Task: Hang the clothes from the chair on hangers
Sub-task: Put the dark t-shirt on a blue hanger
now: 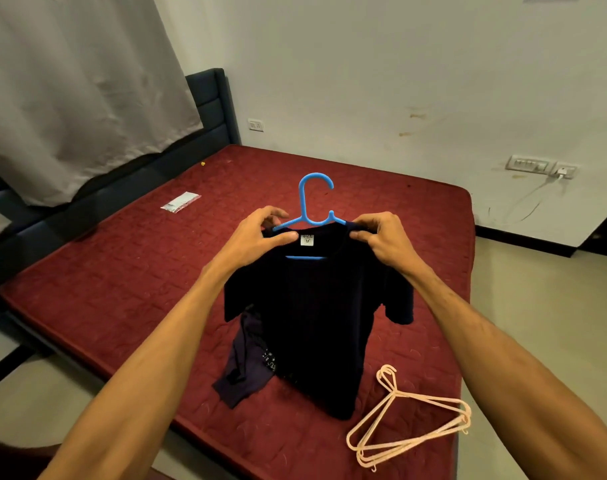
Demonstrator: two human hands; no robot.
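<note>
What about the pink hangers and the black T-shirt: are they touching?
Apart. The head view shows a strip of red mattress between the pink hangers and the black T-shirt.

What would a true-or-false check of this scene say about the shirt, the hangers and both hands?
1. A blue hanger sits inside the dark T-shirt collar. True.
2. The left hand hangs empty. False: it pinches the collar.
3. The right hand holds the collar too. True.
4. The pink hangers hang on the wall. False: they lie on the red mattress.
5. The size label reads L. False: it reads M.
</note>
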